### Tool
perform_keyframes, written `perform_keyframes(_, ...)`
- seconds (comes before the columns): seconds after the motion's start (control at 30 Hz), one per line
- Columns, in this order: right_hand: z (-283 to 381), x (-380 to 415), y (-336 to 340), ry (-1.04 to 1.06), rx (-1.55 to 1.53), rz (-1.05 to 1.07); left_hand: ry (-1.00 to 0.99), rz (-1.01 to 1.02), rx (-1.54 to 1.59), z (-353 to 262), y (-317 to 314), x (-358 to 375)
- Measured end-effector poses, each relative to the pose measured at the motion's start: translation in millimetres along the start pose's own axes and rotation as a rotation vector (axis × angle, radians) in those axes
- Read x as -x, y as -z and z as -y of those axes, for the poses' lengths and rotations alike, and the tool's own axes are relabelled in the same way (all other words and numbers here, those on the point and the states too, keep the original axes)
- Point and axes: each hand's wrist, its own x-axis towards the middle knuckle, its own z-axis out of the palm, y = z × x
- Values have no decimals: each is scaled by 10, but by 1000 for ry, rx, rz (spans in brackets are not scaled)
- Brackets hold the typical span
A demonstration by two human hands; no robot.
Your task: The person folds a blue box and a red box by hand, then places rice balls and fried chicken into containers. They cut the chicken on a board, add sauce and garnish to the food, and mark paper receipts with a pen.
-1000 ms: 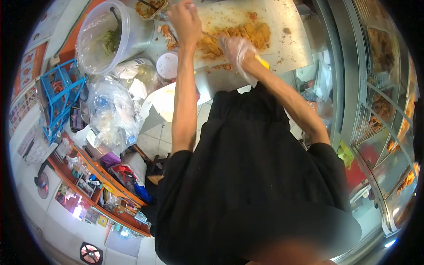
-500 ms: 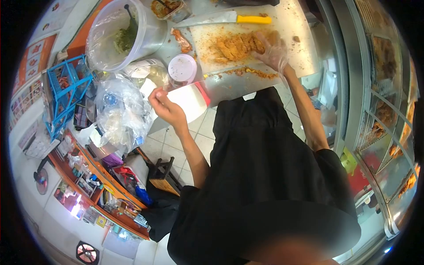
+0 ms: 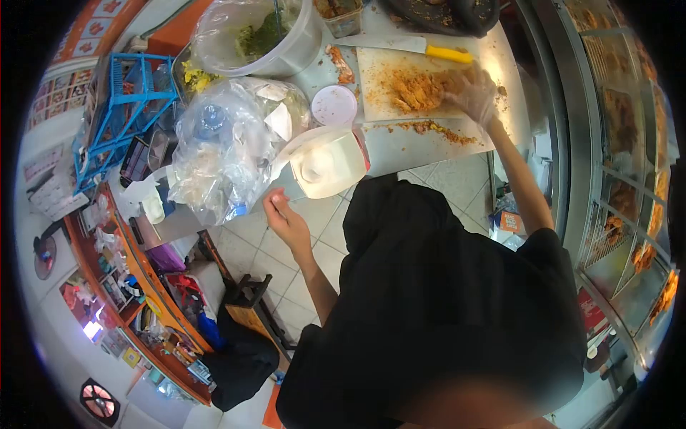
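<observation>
Breaded fried chicken (image 3: 416, 91), cut in pieces, lies on a white cutting board (image 3: 379, 63). Over its right end my right hand (image 3: 473, 93), in a clear plastic glove, presses with bent fingers; the fingertips are partly blurred. Lower left, my bare left hand (image 3: 287, 223) is held in the air with loosely curled fingers, thumb apart, and nothing in it. Just above it, an open white paper box (image 3: 327, 166) with a red edge shows its inside at the counter's front edge. A yellow-handled knife (image 3: 429, 48) lies along the board's far side.
Left of the board are a lidded tub (image 3: 334, 105), a large clear bucket (image 3: 296, 50) with green contents, and plastic bags (image 3: 221, 154). A black bowl-like thing (image 3: 450, 14) sits behind the board. Crumbs line the metal counter (image 3: 400, 143); a glass food display (image 3: 614, 164) stands right.
The view has shifted. My left hand has come away from the box, down and left, and the box's inside now shows. Under my right hand the chicken pieces look more bunched together.
</observation>
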Motion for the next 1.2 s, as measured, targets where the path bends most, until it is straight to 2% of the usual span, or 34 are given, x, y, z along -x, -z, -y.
perform_keyframes(0.07, -31, -111, -350, -71, -173, -28, 24, 15, 9, 76, 149, 131)
perform_keyframes(0.1, 27, -89, -300, -84, -184, -33, 53, 26, 8, 101, 241, 179)
perform_keyframes(0.17, 94, -54, -153, -57, -103, 40, 47, 60, 6, 133, 432, 289)
perform_keyframes(0.2, 47, 20, -169, 26, -14, -75, 53, 81, 4, 154, 543, 336)
perform_keyframes(0.23, 7, 50, -182, 63, 33, -97, 36, 91, -16, 206, 679, 407)
perform_keyframes(0.33, -186, 60, -381, 219, 141, 126, 38, 199, -86, 417, 1318, 569)
perform_keyframes(0.37, -247, 38, -462, 199, 144, 143, 69, 178, -153, 430, 1473, 611)
perform_keyframes(0.43, -346, -75, -630, -117, 38, -76, 85, 148, -201, 495, 1671, 619)
perform_keyframes(0.47, -290, -51, -600, -174, 20, -168, 63, 116, -189, 534, 1778, 630)
perform_keyframes(0.5, -227, -36, -572, -170, 20, -170, 46, 84, -181, 571, 1872, 653)
perform_keyframes(0.57, -77, -18, -461, -419, -106, -122, 94, 57, -174, 634, 1982, 677)
perform_keyframes(0.67, 186, 47, -194, -513, -104, -37, 142, 9, -133, 662, 2042, 640)
perform_keyframes(0.73, -840, -395, -1896, -216, 334, -114, 159, -37, -105, 714, 2041, 600)
perform_keyframes(0.77, -904, -77, -1493, -281, 51, -204, 139, -25, -107, 778, 2071, 559)
perform_keyframes(0.8, -692, 68, -1189, -309, -250, -274, 121, -37, -123, 840, 2166, 509)
perform_keyframes(0.87, 4, 183, -532, -389, -1062, -306, 165, -91, -76, 978, 2320, 404)
perform_keyframes(0.93, 802, 479, 214, -402, -1570, -234, 193, -148, -46, 1330, 2489, 294)
perform_keyframes(0.97, 1195, 622, 576, -362, -1702, -198, 208, -175, -49, 1525, 2590, 244)
perform_keyframes(1.0, 1595, 766, 958, -309, -1796, -168, 308, -190, 82, 1735, 2645, 127)
perform_keyframes(1.03, 2016, 889, 1327, -248, -1855, -138, 404, -192, 219, 1895, 2681, -25)
perform_keyframes(1.07, 2479, 973, 1640, -190, -1887, -98, 405, -187, 231, 2009, 2712, -172)
perform_keyframes(1.1, 2887, 996, 1930, -120, -1877, -45, 501, -182, 280, 2104, 2728, -361)
perform_keyframes(1.13, 3642, 1120, 2452, -143, -1903, -130, 595, -172, 329, 2216, 2753, -540)
perform_keyframes(1.17, 4003, 1135, 2509, -7, -1978, 15, 597, -156, 338, 2334, 2754, -720)
perform_keyframes(1.2, 4529, 1119, 2617, 94, -1957, -80, 612, -128, 389, 2434, 2744, -889)
